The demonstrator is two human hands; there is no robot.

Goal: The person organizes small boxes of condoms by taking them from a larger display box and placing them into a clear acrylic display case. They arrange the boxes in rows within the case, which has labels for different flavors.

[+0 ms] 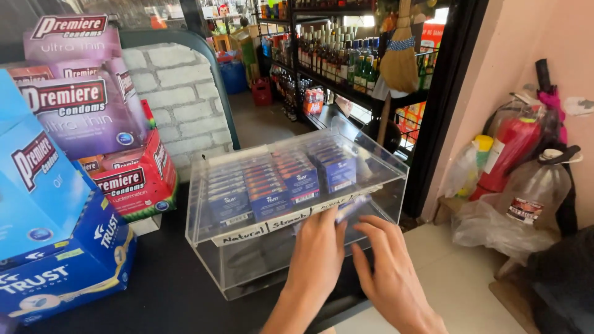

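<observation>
A clear acrylic display case [204, 185] stands on a black counter [167, 291]. Rows of small dark-blue boxes [272, 182] lie on its upper shelf, and a handwritten paper strip runs along the shelf's front edge. My left hand [318, 256] reaches to the case's open front and pinches a small blurred blue-purple box [351, 207] at its fingertips. My right hand [387, 266] is just to the right, its fingers spread and close to the same box; it holds nothing that I can see. The lower level of the case looks bare.
Stacked display cartons crowd the left: blue ones [55, 247], purple ones [74, 105] and a red one [136, 179]. Behind are a white brick wall [179, 99], bottle shelves [340, 59] and a broom [399, 59]. A red fire extinguisher [510, 151] and plastic bags [495, 216] are at the right.
</observation>
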